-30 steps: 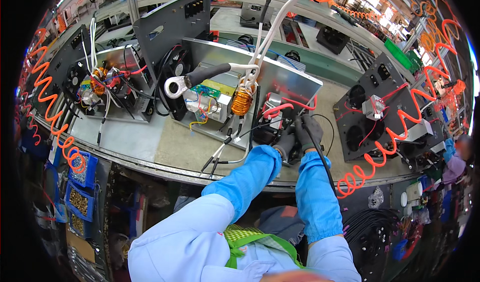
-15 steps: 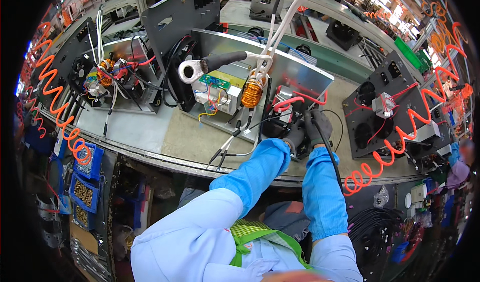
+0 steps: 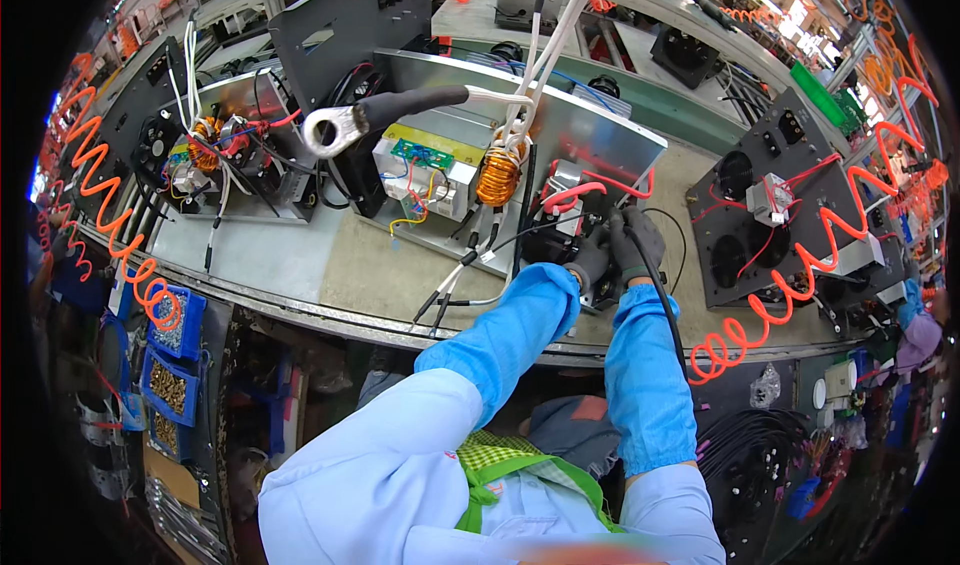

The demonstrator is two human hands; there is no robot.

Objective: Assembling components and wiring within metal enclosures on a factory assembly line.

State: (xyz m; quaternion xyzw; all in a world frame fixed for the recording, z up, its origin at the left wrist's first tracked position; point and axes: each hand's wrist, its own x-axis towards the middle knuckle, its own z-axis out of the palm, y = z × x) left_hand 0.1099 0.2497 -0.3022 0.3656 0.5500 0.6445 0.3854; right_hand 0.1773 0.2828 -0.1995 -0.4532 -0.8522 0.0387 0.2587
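Observation:
My right hand (image 3: 638, 242), in a dark grey glove, is closed round a thick black cable (image 3: 662, 300) that runs down over my right sleeve. Close beside it my gloved left hand (image 3: 590, 262) has its fingers bent at the near right end of an open metal chassis (image 3: 440, 223); what they hold is hidden. Just beyond the hands is a black component with thick red wires (image 3: 577, 197). Further left on the chassis are a copper-wound toroid coil (image 3: 498, 177) and a green circuit board (image 3: 420, 154). A large ring cable lug (image 3: 335, 130) with a black sleeve hangs above them.
Another open chassis (image 3: 235, 155) stands left, and a dark panel with fans (image 3: 760, 200) stands right. Orange coiled air hoses (image 3: 135, 260) hang at both sides. Blue bins of screws (image 3: 172, 385) sit below the bench edge at left; a bundle of black cables (image 3: 750, 455) lies low right.
Both hands stay together at the chassis end, shifting only slightly. The ring lug has swung left and appears larger. The whole view has tilted a little.

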